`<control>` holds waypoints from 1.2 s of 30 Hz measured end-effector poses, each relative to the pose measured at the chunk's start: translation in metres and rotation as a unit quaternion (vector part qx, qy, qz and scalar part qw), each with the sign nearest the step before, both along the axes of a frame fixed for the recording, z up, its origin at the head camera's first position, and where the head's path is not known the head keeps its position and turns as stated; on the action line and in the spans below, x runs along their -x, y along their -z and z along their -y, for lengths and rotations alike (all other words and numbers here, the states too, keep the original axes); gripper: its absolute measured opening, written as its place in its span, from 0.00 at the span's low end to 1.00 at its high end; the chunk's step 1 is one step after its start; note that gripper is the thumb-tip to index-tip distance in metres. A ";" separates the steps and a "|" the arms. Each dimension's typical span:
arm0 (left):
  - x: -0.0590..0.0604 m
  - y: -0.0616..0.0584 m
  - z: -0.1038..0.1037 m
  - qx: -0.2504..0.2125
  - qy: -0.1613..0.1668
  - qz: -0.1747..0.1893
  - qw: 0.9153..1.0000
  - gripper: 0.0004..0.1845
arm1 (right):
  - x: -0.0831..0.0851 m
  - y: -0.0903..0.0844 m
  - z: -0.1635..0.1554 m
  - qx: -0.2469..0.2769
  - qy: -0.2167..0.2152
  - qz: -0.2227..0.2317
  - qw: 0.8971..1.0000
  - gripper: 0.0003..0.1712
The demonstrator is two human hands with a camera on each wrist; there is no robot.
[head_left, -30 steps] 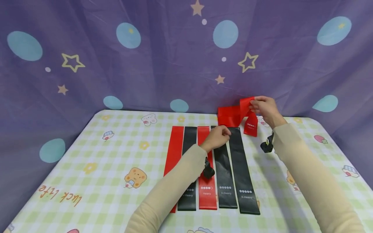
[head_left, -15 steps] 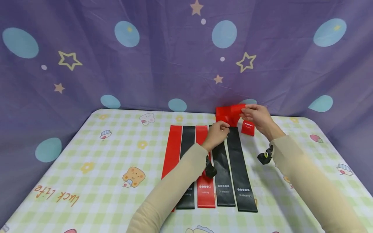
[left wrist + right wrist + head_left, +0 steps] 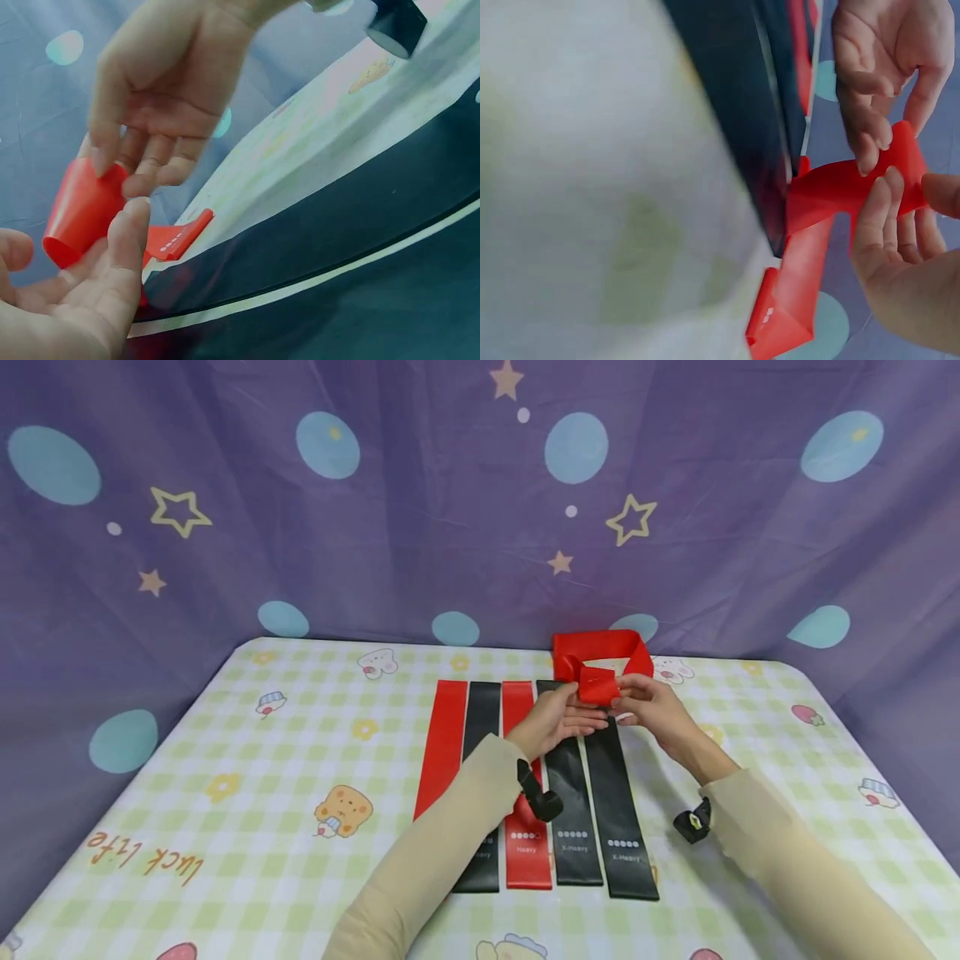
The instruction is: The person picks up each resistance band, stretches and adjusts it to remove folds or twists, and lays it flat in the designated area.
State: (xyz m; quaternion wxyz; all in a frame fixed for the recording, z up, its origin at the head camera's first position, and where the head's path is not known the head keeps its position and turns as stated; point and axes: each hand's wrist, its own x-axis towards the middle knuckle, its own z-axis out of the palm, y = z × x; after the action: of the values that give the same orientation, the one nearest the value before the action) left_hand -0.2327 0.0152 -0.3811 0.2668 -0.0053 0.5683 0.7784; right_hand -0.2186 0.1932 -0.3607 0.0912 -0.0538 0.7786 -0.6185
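Both hands, left hand (image 3: 558, 720) and right hand (image 3: 648, 708), are pinching the twisted red rubber resistance band (image 3: 600, 664); it is probably risking springing loose onto the bench (image 3: 247, 752).

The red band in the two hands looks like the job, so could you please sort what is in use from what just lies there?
In use:
red band, held folded
left hand
right hand

Lying about:
five flat bands, red and black, side by side
checked tablecloth
purple backdrop
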 end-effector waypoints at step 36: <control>-0.005 -0.028 -0.009 0.068 -0.111 -0.166 0.977 0.08 | -0.019 0.008 -0.007 -0.160 -0.047 -0.063 0.984 0.16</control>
State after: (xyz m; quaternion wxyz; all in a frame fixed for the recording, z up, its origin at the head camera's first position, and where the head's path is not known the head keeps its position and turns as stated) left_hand -0.2278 0.0242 -0.3535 0.0795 0.0429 0.6520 0.7528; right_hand -0.1999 0.2003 -0.3688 0.0784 -0.1138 0.8683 -0.4764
